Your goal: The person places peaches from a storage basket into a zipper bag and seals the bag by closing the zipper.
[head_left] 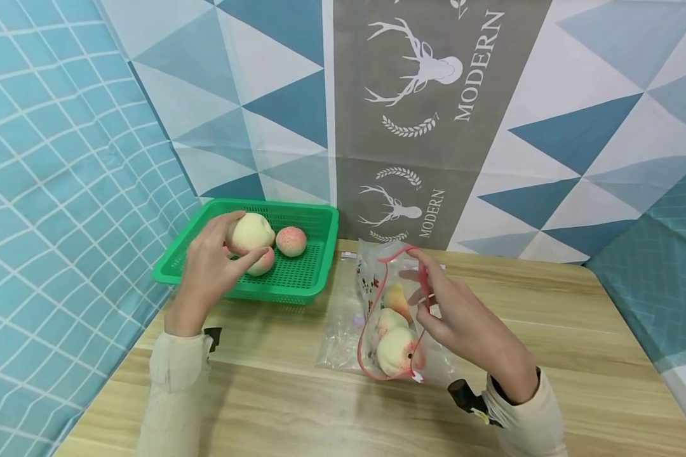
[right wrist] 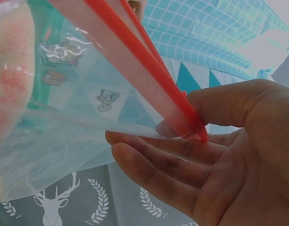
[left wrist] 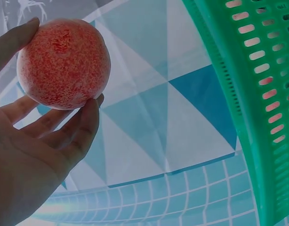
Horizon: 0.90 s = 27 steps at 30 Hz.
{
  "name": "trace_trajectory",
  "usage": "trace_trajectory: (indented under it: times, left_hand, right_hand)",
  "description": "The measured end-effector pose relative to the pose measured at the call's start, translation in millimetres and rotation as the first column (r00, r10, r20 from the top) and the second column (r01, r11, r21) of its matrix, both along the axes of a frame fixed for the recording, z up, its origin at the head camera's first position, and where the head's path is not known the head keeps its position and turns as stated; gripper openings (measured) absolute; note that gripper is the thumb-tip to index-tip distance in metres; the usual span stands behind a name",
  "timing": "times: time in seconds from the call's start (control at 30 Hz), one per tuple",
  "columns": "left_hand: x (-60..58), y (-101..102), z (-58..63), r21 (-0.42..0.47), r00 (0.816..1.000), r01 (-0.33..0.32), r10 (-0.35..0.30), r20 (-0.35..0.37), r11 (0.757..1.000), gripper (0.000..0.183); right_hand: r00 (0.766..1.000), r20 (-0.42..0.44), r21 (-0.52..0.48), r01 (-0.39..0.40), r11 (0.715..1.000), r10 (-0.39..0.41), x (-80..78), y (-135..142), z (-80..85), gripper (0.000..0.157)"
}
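Observation:
My left hand (head_left: 208, 260) grips a peach (head_left: 253, 232) between thumb and fingers, above the green basket (head_left: 314, 293). In the left wrist view the peach (left wrist: 64, 63) shows a speckled red side. Two more peaches lie in the basket: one red peach (head_left: 291, 242) stands apart, another (head_left: 261, 261) is partly covered by the held one and my thumb. My right hand (head_left: 454, 311) pinches the red zip edge of a clear plastic bag (head_left: 343, 336), and its mouth gapes. Inside the bag sit several peaches (head_left: 396, 351). In the right wrist view the red edge (right wrist: 149, 70) runs between thumb and fingers.
The bag and basket are side by side on a wooden table (head_left: 297, 406), the basket at the back left. Behind them hangs a patterned cloth (head_left: 400, 146) with deer heads and triangles. A blue grid cloth (head_left: 51, 190) lines the left side.

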<state>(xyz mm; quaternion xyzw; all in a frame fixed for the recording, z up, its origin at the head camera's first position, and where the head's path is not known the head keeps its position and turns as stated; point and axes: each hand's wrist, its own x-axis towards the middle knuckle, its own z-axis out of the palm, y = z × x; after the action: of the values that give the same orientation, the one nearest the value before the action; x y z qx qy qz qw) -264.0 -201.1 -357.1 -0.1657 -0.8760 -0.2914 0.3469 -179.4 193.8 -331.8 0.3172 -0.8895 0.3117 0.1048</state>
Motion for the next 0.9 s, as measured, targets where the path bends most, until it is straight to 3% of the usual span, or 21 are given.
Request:
trace_trajectory:
  times: [0.23,0.57,0.9]
  left_hand:
    - [8.7,6,6.9,-0.016,0.999,0.034,-0.034,-0.021,0.999,0.067]
    - [24.0,21,18.2,-0.025,0.994,0.099,-0.1,-0.042,0.995,0.066]
    - [36.0,31,25.0,-0.005,0.984,0.172,-0.172,-0.043,0.985,0.065]
  right_hand:
    - [1.0,-0.015,-0.001,0.009,1.0,-0.009,0.0,-3,0.8,0.073]
    - [1.0,-0.009,0.004,0.003,1.0,-0.003,0.9,-3,-1.0,0.077]
    - [0.996,-0.084,0.069,0.011,0.998,-0.005,-0.1,-1,-1.6,0.074]
